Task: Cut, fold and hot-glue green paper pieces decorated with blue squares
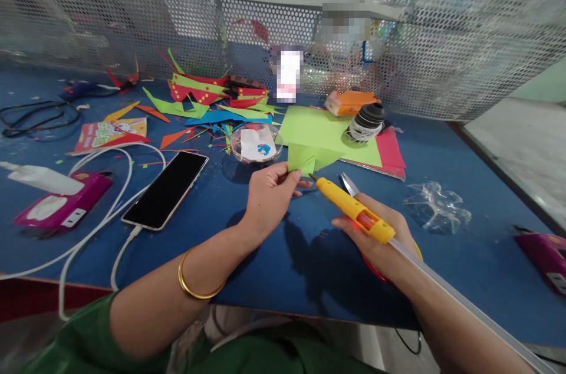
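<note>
My left hand [269, 194] pinches a folded green paper [309, 157] by its lower edge, just above the blue surface [309, 256]. My right hand [375, 238] is wrapped around a yellow glue gun [354, 209], nozzle almost touching the paper. Scissors [349, 184] lie just behind the gun. A phone [165, 190] lies to the left, with paper scraps [207, 99] beyond it.

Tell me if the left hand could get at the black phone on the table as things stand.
Probably yes. The phone lies face up just beside the left hand, with bare blue table between them. But that hand has a grip on the folded green paper, so it would have to let go first.
</note>
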A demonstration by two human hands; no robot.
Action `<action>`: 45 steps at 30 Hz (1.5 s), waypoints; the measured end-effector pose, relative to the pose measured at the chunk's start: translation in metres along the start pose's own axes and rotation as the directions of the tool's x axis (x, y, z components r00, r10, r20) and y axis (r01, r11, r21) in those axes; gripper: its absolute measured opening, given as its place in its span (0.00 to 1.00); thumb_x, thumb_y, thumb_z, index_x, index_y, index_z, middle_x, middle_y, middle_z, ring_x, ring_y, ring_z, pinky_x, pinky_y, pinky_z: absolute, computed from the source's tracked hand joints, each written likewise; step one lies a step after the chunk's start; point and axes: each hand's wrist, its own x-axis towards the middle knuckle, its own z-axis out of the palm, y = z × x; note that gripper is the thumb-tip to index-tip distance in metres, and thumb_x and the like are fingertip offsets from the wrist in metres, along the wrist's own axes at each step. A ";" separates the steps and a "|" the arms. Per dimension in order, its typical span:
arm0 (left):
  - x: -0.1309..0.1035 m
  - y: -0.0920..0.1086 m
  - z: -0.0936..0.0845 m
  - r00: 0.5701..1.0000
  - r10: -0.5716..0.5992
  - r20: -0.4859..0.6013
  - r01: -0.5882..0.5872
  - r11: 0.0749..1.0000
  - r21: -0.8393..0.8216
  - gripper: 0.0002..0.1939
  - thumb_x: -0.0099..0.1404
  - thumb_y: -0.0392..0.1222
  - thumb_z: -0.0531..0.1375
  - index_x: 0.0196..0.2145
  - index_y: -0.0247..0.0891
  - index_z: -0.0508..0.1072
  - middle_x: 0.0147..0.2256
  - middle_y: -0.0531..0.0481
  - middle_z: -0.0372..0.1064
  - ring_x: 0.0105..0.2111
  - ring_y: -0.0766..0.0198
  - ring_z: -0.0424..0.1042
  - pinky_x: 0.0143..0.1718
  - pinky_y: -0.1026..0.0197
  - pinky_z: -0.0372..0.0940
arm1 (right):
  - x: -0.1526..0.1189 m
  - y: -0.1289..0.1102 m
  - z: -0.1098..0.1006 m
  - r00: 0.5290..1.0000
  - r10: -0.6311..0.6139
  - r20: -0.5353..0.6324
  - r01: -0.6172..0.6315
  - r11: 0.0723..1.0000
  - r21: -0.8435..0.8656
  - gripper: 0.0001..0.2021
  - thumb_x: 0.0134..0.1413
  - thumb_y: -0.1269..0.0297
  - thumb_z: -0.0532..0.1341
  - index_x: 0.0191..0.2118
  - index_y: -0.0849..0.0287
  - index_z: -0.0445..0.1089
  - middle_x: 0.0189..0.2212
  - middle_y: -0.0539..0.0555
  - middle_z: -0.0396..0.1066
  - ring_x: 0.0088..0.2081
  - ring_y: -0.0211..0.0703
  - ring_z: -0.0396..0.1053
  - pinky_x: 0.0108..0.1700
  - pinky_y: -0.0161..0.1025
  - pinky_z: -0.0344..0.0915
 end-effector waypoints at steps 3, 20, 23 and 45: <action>0.000 0.000 0.000 1.000 0.000 0.001 0.000 1.000 0.007 0.10 0.63 0.38 0.61 0.40 0.35 0.81 0.38 0.47 0.81 0.31 0.64 0.80 0.27 0.67 0.71 | 0.000 0.000 0.000 1.000 -0.001 0.003 0.001 1.000 -0.002 0.18 0.58 0.49 0.63 0.26 0.54 0.60 0.18 0.43 0.56 0.20 0.34 0.53 0.22 0.35 0.53; -0.001 0.000 0.000 1.000 -0.017 -0.004 0.017 1.000 0.016 0.11 0.62 0.40 0.61 0.41 0.36 0.81 0.38 0.47 0.81 0.31 0.64 0.80 0.28 0.67 0.70 | 0.000 -0.001 -0.001 1.000 -0.009 0.009 0.009 1.000 -0.013 0.18 0.58 0.52 0.63 0.25 0.54 0.57 0.18 0.42 0.56 0.20 0.34 0.53 0.22 0.35 0.52; 0.000 0.000 0.000 1.000 -0.019 -0.008 0.019 0.999 0.029 0.12 0.62 0.40 0.61 0.41 0.37 0.81 0.39 0.46 0.81 0.31 0.64 0.80 0.28 0.66 0.71 | 0.000 -0.001 -0.001 1.000 -0.023 0.002 0.023 1.000 -0.015 0.18 0.58 0.52 0.64 0.25 0.54 0.57 0.18 0.42 0.55 0.20 0.34 0.53 0.22 0.35 0.52; 0.000 0.000 0.000 1.000 -0.016 -0.008 0.016 1.000 0.020 0.10 0.62 0.40 0.62 0.39 0.37 0.81 0.37 0.47 0.81 0.30 0.65 0.79 0.27 0.66 0.69 | 0.001 -0.004 -0.002 0.999 0.027 0.017 -0.027 1.000 -0.015 0.19 0.58 0.50 0.62 0.25 0.54 0.56 0.18 0.43 0.55 0.21 0.35 0.52 0.22 0.36 0.52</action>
